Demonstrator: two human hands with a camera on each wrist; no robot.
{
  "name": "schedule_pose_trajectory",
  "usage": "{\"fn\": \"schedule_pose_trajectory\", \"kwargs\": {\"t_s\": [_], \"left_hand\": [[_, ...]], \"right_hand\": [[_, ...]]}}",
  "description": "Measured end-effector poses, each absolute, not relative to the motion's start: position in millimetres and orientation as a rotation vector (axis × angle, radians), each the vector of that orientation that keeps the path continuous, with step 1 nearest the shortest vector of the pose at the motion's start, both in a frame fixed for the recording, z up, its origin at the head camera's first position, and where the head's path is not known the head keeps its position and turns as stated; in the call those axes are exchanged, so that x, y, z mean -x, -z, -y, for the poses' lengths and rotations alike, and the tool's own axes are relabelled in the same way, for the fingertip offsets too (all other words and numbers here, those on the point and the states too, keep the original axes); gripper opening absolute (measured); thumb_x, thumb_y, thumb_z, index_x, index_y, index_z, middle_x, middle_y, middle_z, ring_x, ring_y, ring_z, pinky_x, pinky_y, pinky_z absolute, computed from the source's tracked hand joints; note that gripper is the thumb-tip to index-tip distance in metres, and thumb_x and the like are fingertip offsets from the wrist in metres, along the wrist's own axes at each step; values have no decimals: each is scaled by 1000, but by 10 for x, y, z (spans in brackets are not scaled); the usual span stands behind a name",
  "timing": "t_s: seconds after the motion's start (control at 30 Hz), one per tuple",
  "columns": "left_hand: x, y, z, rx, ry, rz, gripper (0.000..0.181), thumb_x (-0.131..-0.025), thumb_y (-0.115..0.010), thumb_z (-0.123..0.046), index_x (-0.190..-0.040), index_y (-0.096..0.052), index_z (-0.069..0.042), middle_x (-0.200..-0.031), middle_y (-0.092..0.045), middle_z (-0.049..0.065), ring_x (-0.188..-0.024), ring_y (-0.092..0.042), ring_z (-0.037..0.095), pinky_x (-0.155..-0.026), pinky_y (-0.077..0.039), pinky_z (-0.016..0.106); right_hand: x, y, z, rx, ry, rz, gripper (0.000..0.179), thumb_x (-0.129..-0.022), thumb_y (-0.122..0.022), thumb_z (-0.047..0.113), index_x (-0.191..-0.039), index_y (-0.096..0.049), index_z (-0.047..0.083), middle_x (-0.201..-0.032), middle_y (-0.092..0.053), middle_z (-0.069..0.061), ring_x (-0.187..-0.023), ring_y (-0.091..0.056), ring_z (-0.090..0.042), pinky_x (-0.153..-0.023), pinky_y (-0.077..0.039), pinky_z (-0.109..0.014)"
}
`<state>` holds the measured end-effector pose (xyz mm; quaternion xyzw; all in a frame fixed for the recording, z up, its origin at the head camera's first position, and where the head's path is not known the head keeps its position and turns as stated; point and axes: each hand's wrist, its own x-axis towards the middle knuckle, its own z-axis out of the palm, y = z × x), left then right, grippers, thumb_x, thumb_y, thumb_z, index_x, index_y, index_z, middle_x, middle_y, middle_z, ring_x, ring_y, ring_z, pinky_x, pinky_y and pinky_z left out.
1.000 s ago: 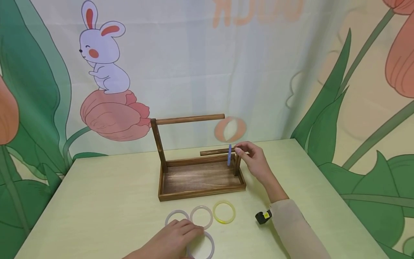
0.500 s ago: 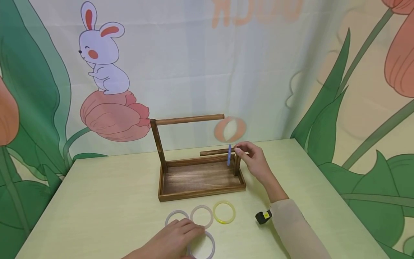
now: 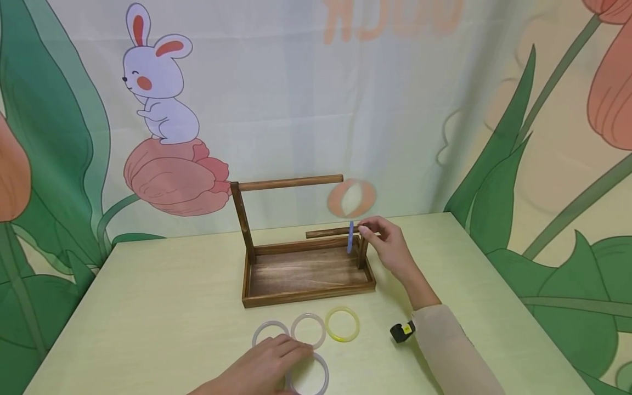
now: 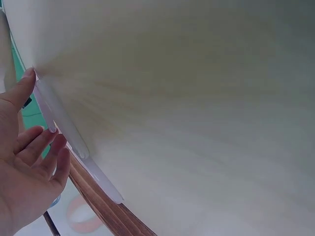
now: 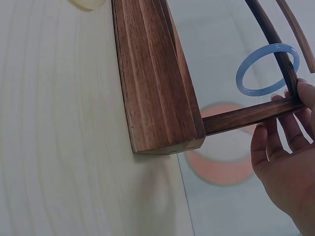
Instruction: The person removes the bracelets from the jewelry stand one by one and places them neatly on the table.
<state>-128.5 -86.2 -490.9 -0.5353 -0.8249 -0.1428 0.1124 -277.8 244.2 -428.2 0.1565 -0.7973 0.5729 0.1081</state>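
A dark wooden bangle stand (image 3: 308, 297) has a tray base, a taller left post and a shorter right post, each bearing a rod. My right hand (image 3: 388, 246) grips the top of the short post, thumb and fingers around the joint with its rod. Beside those fingers, a blue bangle (image 3: 350, 238) hangs on this lower rod. At the table's front, my left hand (image 3: 266, 366) holds a pale lilac bangle (image 3: 326, 377) lying low at the tabletop, its thumb and fingers at the rim. The hand covers this bangle's left part. In the left wrist view, the thumb (image 4: 23, 87) meets the bangle's edge.
Between the left hand and the stand lie a greyish bangle (image 3: 270, 322), partly covered, a pale pink bangle (image 3: 308, 315) and a yellow bangle (image 3: 342, 339). A small black item (image 3: 401, 332) with a yellow label sits against the right sleeve. A printed curtain (image 3: 276, 109) stands behind the table.
The near bangle and the left fingertips have shifted very slightly to the right. The right hand, stand and blue bangle stay as they were.
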Motion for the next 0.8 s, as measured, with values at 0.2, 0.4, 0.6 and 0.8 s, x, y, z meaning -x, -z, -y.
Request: {"fn": "schedule_pose_trajectory", "kwargs": {"t_s": [0.2, 0.4, 0.6, 0.8], "left_hand": [[1278, 4881, 855, 1565, 415, 2458, 71, -79, -78, -51, -132, -59, -7, -126, -64, 0, -110, -60, 15, -93, -50, 31], [1272, 4864, 845, 1562, 411, 2452, 70, -79, -78, -51, -131, -60, -8, -125, -64, -1, -109, -60, 13, -92, -50, 29], [1274, 4853, 835, 1567, 415, 2463, 68, -81, -78, -49, -131, -59, -9, -124, -64, -1, -109, -59, 14, -92, -50, 29], [1282, 4826, 833, 1578, 435, 2495, 67, -80, -79, -47, -132, -58, -10, -124, -62, -3, -110, -58, 12, -92, -49, 28]], "right_hand": [[2792, 4285, -2442, -461, -1683, 2340, 22, -100, -61, 22, -114, -66, 5, -107, -64, -25, -90, -55, -26, -73, -46, -28], [2792, 4291, -2443, -468, -1687, 2339, 23, -100, -61, 22, -114, -66, 5, -107, -65, -20, -93, -55, -27, -74, -47, -28], [2791, 4294, -2442, -473, -1690, 2333, 23, -100, -61, 22, -115, -66, 5, -108, -65, -21, -94, -56, -29, -75, -47, -28], [2791, 4295, -2443, -470, -1687, 2339, 22, -101, -61, 22, -114, -66, 5, -110, -65, -22, -95, -56, -29, -76, -47, -27]]}}
